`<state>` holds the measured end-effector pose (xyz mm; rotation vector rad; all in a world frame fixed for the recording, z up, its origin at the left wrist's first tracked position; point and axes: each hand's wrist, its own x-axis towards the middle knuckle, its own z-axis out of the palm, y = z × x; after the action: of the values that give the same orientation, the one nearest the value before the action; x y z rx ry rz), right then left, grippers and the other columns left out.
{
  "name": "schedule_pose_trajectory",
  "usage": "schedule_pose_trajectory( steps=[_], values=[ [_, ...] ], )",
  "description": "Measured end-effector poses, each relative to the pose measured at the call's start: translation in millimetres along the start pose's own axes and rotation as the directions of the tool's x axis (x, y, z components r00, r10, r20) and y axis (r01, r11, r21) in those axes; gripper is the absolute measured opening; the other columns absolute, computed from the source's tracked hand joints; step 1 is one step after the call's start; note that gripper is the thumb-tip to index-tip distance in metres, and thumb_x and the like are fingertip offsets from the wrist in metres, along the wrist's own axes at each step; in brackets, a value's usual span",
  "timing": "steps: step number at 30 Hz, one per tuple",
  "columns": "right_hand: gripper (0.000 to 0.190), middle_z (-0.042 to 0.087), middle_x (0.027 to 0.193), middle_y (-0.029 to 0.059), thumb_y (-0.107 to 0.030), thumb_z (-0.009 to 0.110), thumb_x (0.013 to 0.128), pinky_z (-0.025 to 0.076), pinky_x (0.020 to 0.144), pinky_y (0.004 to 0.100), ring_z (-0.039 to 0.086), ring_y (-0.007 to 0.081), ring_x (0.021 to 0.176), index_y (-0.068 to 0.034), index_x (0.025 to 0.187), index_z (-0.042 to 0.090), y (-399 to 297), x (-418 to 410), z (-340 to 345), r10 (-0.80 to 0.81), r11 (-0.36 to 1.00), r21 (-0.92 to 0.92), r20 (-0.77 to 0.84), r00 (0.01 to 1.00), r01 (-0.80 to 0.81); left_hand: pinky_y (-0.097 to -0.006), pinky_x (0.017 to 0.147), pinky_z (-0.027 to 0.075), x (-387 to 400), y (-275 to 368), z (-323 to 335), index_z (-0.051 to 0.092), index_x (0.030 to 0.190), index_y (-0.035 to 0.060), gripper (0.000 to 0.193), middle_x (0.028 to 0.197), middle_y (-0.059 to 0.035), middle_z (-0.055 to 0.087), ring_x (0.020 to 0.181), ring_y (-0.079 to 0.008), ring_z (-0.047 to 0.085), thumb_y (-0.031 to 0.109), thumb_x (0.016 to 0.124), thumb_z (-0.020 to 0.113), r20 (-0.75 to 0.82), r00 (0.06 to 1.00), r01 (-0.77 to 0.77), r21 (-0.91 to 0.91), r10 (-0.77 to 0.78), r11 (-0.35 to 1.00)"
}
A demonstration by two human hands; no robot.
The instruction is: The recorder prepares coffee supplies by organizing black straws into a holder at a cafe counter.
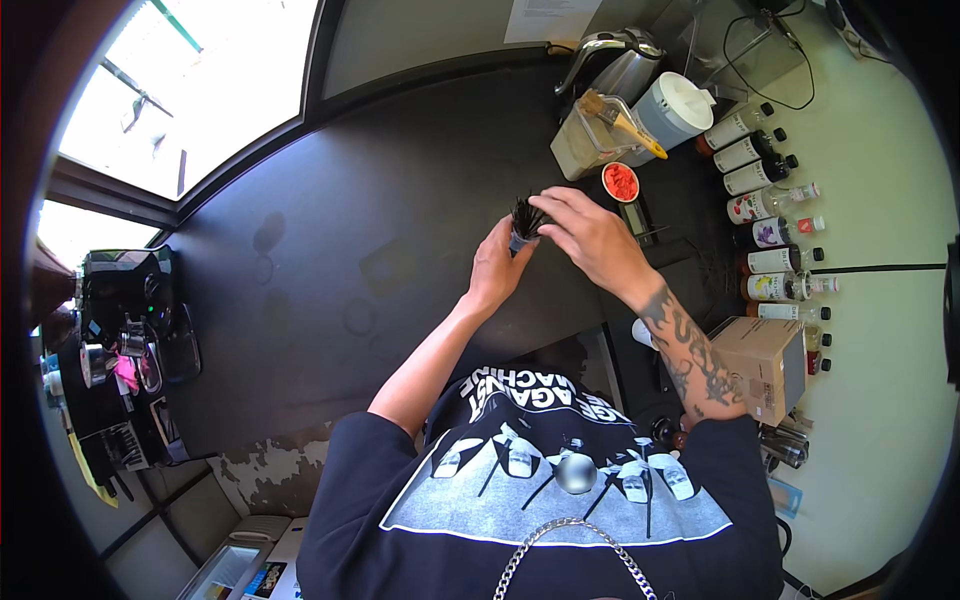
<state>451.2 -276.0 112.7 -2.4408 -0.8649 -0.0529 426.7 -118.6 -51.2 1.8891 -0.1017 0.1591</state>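
Observation:
My left hand (499,261) is closed around a small translucent cup (520,241), which is packed with thin black sticks or straws (528,216). My right hand (592,236) is at the cup's right side, its fingertips at the tops of the black sticks; whether it grips any of them cannot be told. Beyond the right hand, a round tub of red pieces (621,182) stands beside a clear square container (581,142). A brush with a yellow handle (637,136) lies across that container's top.
A lidded pitcher (675,109) and a metal kettle (626,71) stand at the back right. Several syrup bottles (769,261) line the right wall, near a cardboard box (757,360). A black machine (127,285) stands at the far left of the dark counter (300,300).

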Motion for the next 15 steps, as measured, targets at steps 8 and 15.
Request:
schedule_pose_trajectory(
  steps=[8, 15],
  values=[
    [0.031, 0.061, 0.134, 0.0183, -0.005, 0.057, 0.102, 0.047, 0.106, 0.0389, 0.059, 0.0356, 0.126, 0.001, 0.133, 0.059, 24.7, -25.6, 45.8, 0.138, 0.969, 0.246, -0.421, 0.896, -0.033, -0.0452, 0.093, 0.053, 5.5, -2.7, -2.5, 0.057, 0.132, 0.0022, 0.047, 0.119, -0.0199, 0.068, 0.111, -0.0394, 0.065, 0.018, 0.09, 0.073, 0.084, 0.996, 0.035, 0.059, -0.04, 0.998],
    [0.082, 0.019, 0.167, 0.0265, -0.047, 0.049, 0.106, 0.012, 0.124, 0.059, 0.02, 0.0427, 0.155, 0.002, 0.162, 0.015, 27.4, -49.1, 82.9, 0.045, 0.998, -0.025, -0.32, 0.946, -0.056, -0.0463, 0.093, 0.053, 7.0, -6.5, -9.8, 0.054, 0.136, 0.0027, 0.052, 0.122, -0.0195, 0.067, 0.112, -0.0403, 0.064, 0.014, 0.089, 0.073, 0.173, 0.984, 0.03, 0.095, -0.046, 0.995]
  ],
)
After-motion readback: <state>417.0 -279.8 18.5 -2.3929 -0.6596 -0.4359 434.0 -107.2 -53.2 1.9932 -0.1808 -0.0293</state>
